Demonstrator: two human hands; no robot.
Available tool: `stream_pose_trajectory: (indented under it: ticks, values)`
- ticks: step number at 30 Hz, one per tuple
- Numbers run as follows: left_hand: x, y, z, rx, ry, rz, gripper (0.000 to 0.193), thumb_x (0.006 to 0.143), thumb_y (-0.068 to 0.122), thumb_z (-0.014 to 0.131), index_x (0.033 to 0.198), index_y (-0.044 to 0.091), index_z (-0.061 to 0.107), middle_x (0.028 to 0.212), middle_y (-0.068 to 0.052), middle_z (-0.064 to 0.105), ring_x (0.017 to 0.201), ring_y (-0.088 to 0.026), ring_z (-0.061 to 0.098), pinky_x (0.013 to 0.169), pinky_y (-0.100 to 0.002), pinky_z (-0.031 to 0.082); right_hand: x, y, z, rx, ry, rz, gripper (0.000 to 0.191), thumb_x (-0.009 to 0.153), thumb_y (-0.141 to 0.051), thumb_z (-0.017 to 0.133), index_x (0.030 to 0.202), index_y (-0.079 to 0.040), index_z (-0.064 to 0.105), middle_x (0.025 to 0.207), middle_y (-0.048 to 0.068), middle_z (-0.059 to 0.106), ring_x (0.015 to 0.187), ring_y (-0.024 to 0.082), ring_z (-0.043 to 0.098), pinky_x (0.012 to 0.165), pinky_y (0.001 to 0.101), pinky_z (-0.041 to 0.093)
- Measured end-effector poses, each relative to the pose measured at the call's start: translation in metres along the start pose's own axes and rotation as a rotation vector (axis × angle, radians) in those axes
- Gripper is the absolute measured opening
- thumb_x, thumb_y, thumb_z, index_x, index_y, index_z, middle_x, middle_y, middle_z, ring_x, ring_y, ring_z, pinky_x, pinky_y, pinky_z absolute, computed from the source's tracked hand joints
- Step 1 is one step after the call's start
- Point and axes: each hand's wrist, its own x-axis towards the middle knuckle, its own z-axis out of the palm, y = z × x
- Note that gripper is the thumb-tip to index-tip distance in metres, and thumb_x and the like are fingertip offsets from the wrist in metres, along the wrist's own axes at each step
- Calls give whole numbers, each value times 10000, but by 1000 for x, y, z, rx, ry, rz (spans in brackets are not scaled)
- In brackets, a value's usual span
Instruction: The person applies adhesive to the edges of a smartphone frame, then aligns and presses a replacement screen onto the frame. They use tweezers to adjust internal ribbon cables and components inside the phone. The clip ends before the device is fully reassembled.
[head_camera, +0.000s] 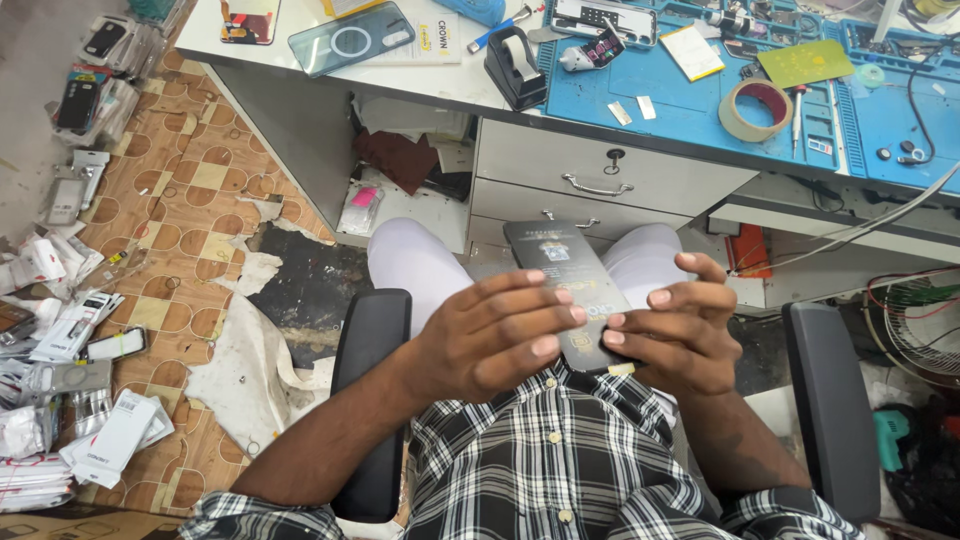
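We're gripping a flat dark phone package (566, 280) with left hand (495, 335) and right hand (680, 325) over our lap, below the blue-matted worktop (690, 105), patterned tile floor (190, 190) littered with packets.

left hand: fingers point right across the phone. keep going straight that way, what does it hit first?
Most likely the right hand. The left hand lies over the dark phone, its fingertips almost touching the right fingertips above the phone's lower half. Whether they already touch is unclear.

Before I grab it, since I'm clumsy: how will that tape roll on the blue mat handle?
The tape roll lies flat, so it probably won't roll unless tipped on edge. Its open ring shape suggests it is light and easy to hook with a finger. The mat likely limits sliding.
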Motion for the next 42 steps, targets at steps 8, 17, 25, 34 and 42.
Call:
stream_pose_trajectory:
  ticks: [8, 17, 25, 34, 42]
  values:
    - [-4, -11, -7, 27, 163, -25, 624, 1012, 587, 686, 1300, 96, 430, 1322, -88, 550, 1192, -270, 597, 1124, -481, 466, -9, -6, -19, -198, -7, 3, 112, 896, -302, 783, 1004, -288, 758, 1003, -205, 698, 1158, 86, 474, 1187, 446, 385]
    - [-8, -23, -8, -97, 507, -570, 375, 1162, 301, 529, 913, 23, 572, 938, -72, 643, 943, -176, 601, 840, -333, 495, -8, -7, -33, -291, 14, -68, 141, 886, -309, 775, 1026, -291, 769, 1004, -209, 721, 1139, 88, 454, 1172, 415, 374]
    - [-22, -29, 0, -336, 516, -795, 531, 1119, 422, 457, 806, 53, 676, 757, -5, 656, 784, -125, 603, 621, -232, 438, -7, -5, -35, -230, 41, -23, 132, 897, -232, 812, 1010, -267, 753, 989, -164, 718, 1140, 107, 492, 1170, 452, 416]
    - [7, -34, 10, -481, 225, -809, 654, 1167, 256, 416, 1601, 43, -24, 1352, -127, 596, 1231, -225, 629, 1042, -346, 510, 1, 35, -21, 518, 45, 538, 312, 835, -119, 872, 1088, -49, 705, 1042, 47, 722, 1222, 203, 632, 1134, 430, 507]
    - [7, -20, 24, -827, -52, -1081, 514, 1051, 245, 583, 1509, 43, 469, 1249, -119, 714, 1183, -194, 690, 1035, -364, 569, 4, 44, -8, 814, 5, 962, 478, 832, -38, 840, 1246, 42, 615, 1160, 125, 723, 1069, 180, 724, 935, 325, 628]
